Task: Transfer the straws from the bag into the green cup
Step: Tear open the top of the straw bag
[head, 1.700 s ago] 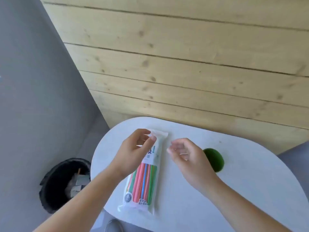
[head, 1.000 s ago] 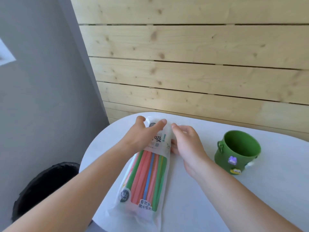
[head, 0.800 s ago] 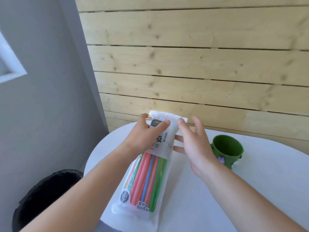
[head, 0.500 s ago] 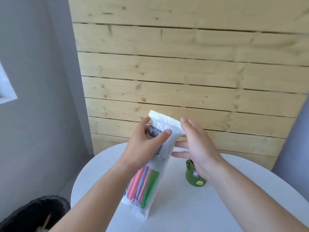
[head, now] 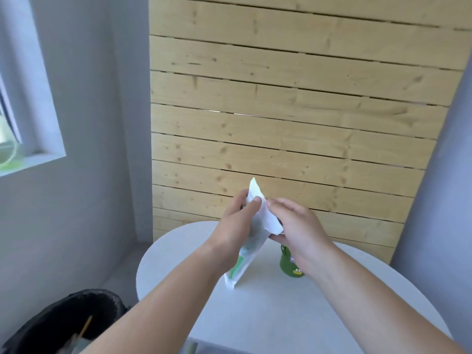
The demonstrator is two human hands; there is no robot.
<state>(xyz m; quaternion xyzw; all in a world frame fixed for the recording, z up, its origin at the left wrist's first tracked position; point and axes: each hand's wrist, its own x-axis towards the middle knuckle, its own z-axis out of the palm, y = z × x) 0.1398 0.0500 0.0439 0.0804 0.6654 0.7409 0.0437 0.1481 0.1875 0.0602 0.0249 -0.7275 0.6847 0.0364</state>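
Observation:
A white plastic bag of straws (head: 249, 249) stands nearly upright, its bottom corner resting on the white table (head: 268, 315). My left hand (head: 235, 226) grips the bag's upper part from the left. My right hand (head: 293, 226) pinches the bag's top edge from the right. Only a little green and red of the straws shows near the bag's bottom. The green cup (head: 290, 264) stands on the table behind my right wrist, mostly hidden by it.
A black bin (head: 63, 325) lined with a bag stands on the floor at the lower left. A wooden plank wall (head: 293, 123) rises right behind the table. A window (head: 15, 98) is at the far left.
The bag went from lying flat on the table to standing nearly upright, lifted by my left hand. My right hand moved onto its top edge. The view tilted upward.

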